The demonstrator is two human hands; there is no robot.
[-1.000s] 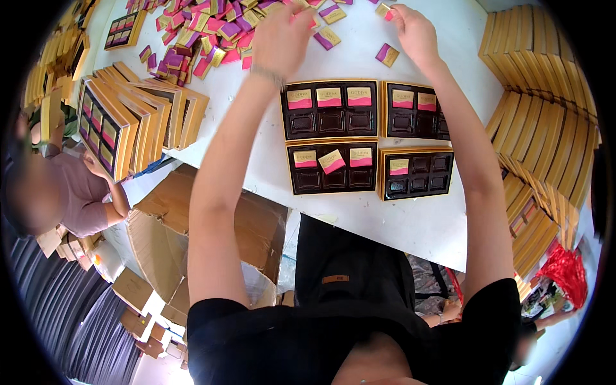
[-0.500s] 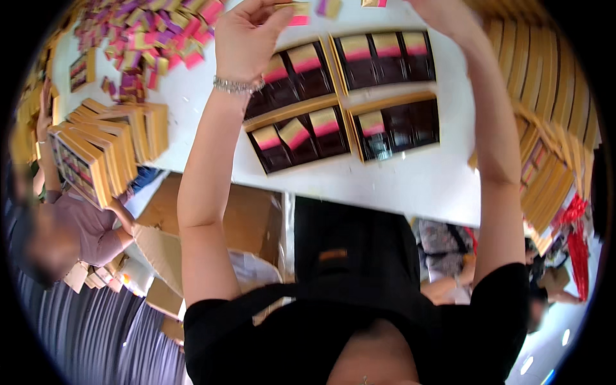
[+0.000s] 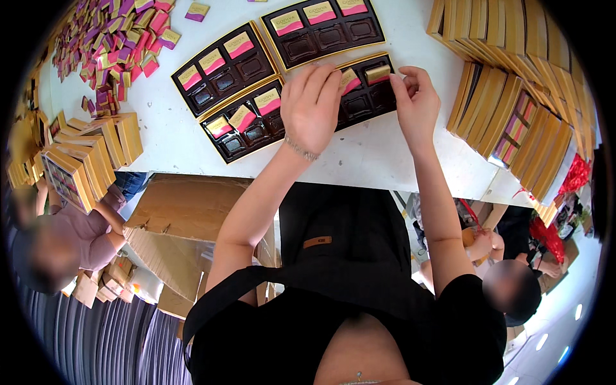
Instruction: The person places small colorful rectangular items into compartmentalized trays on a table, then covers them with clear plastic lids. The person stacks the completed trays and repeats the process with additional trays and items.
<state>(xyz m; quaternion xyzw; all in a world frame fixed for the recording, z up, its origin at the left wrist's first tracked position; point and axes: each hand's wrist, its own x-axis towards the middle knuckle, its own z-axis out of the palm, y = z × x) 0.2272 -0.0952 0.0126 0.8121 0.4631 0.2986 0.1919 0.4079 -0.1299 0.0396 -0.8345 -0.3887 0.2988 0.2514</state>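
Note:
Two dark trays edged in gold stand in front, a left tray (image 3: 240, 146) and a right tray (image 3: 378, 96). Over the right tray's left end is my left hand (image 3: 311, 106), fingers bent and together; its thumb and anything under it are hidden. Beside those fingers lies a gold-and-pink wrapped chocolate square (image 3: 349, 81). My right hand (image 3: 418, 106) pinches at the right end of a tilted wrapped chocolate (image 3: 377, 74) in the tray's upper right compartment. Two more trays, the back left tray (image 3: 234, 90) and back right tray (image 3: 330, 51), have chocolates along their upper rows.
A heap of gold, pink and purple wrapped squares (image 3: 119, 48) covers the table's far left. Gold boxes (image 3: 90, 151) stand at the left, and rows of gold boxes (image 3: 507, 122) at the right. Below the table edge sits an open cardboard carton (image 3: 186, 212). Other people are on both sides.
Both hands have come back from the far side of the table to the near right tray. Chocolates now lie in its upper middle and right compartments. The view has shifted.

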